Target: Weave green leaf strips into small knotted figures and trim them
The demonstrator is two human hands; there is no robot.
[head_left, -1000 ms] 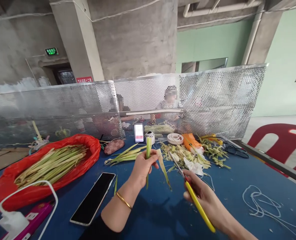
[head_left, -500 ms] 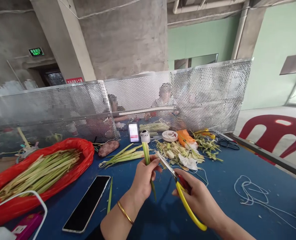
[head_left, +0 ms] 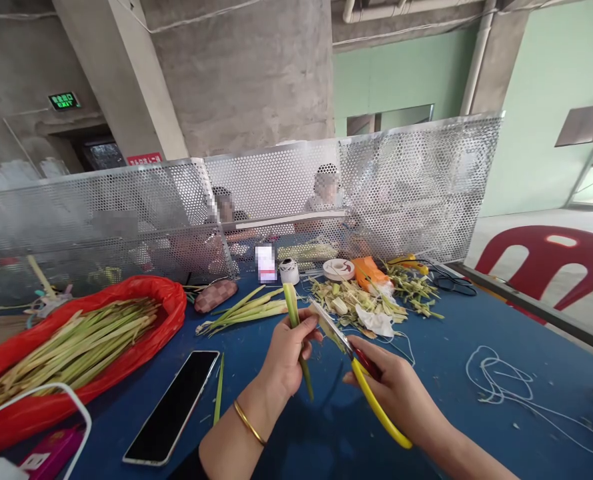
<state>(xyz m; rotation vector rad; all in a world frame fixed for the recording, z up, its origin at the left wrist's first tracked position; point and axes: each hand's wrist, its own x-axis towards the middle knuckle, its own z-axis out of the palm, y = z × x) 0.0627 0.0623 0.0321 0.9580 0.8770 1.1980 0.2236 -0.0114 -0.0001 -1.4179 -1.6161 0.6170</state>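
A green leaf strip (head_left: 291, 300) is pinched in my left hand (head_left: 287, 350), pale end up and dark narrow tip hanging below the palm. My right hand (head_left: 393, 383) grips scissors (head_left: 376, 408) with yellow and red handles. Their metal blades point up and left, the tips close to my left fingertips; whether they touch the leaf I cannot tell. Beyond my hands lies a small bunch of leaf strips (head_left: 249, 310) on the blue table (head_left: 326, 440). A heap of trimmings (head_left: 346, 300) sits just past the scissors.
At left, a red plastic bag (head_left: 171, 300) holds many leaf strips. A phone (head_left: 173, 407) lies near my left forearm. White string (head_left: 501, 383) is tangled at right. A perforated metal screen (head_left: 276, 180) closes the back, with people behind it. A red chair (head_left: 506, 247) stands right.
The view has shifted slightly, moving the surroundings a little left in the picture. My hands keep nearly the same pose, still holding the leaf strip and the scissors.
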